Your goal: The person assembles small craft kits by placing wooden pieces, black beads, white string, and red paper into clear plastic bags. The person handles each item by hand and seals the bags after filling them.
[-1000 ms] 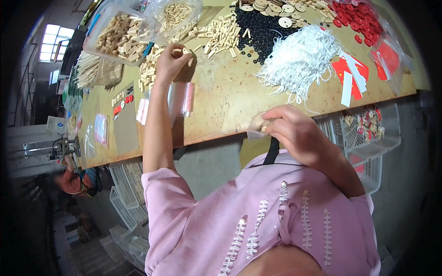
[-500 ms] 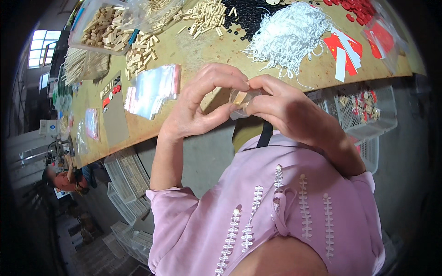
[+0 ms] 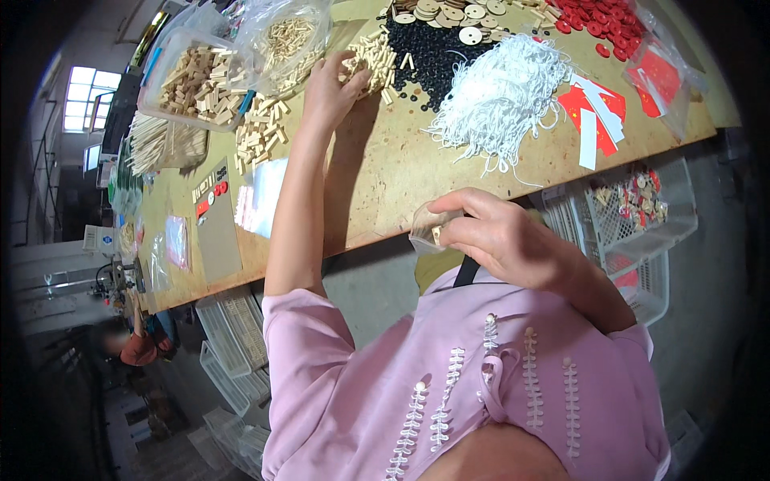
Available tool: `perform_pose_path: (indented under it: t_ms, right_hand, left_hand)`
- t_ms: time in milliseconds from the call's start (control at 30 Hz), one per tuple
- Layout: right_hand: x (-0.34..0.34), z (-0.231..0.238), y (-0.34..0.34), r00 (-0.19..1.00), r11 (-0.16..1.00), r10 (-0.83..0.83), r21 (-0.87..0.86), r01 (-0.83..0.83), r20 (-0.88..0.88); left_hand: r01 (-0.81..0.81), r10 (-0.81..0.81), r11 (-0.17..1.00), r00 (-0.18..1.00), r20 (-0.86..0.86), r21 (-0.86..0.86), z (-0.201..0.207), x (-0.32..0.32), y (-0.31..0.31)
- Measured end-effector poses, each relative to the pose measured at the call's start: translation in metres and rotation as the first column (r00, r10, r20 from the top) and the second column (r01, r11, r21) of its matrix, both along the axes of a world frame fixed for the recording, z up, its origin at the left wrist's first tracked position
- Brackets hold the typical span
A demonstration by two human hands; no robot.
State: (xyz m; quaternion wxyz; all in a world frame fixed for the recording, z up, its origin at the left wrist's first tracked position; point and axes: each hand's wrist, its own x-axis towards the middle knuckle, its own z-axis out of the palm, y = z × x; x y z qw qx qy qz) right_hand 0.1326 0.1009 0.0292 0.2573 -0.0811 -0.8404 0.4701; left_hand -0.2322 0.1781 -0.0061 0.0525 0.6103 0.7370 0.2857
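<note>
My left hand (image 3: pixel 333 90) is stretched out over the table, at a pile of small wooden pegs (image 3: pixel 377 58). Its fingers are spread and bent down at the pile's left edge; I see nothing held in them. Close to my body, just off the table's front edge, my right hand (image 3: pixel 505 236) pinches a small clear plastic bag (image 3: pixel 422 234). A pale wooden piece (image 3: pixel 437 234) shows inside the bag, and the fingers cover the rest of it.
Left of the pegs stand a tub of wooden blocks (image 3: pixel 164 103) and loose blocks (image 3: pixel 258 136). Black rings (image 3: pixel 421 72), white strings (image 3: pixel 497 104), red discs (image 3: pixel 601 22) and red flags (image 3: pixel 613 108) lie rightward. Flat clear bags (image 3: pixel 269 188) lie under my left forearm. Crates (image 3: pixel 678 192) stand below.
My left hand has let go of the bag and moved forward and left to the peg pile. The right hand keeps the bag, slightly lower in the picture. The view has shifted slightly.
</note>
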Motion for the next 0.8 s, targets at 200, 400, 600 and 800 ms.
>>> perform_pose_path:
  t_ms: [200,400,600,800]
  right_hand:
    - [0.008,-0.006,0.005,0.999,0.999,-0.033,-0.014,0.033,0.008]
    - [0.009,-0.011,0.010,0.999,0.998,-0.044,-0.050,0.044,-0.001]
    - [0.009,-0.013,0.009,0.999,0.998,-0.037,-0.041,0.037,0.004]
    - [0.011,-0.010,0.008,0.999,0.999,-0.032,-0.031,0.033,0.007]
  left_hand:
    - [-0.028,0.001,0.994,0.973,-0.232,-0.110,0.007,0.019,0.038]
    - [0.010,-0.008,1.000,0.981,-0.194,0.011,-0.001,0.003,0.037]
    - [-0.038,0.045,0.998,0.988,-0.148,0.051,0.006,-0.007,0.039]
    - [-0.046,0.045,0.999,0.995,-0.093,-0.001,0.008,0.001,0.041]
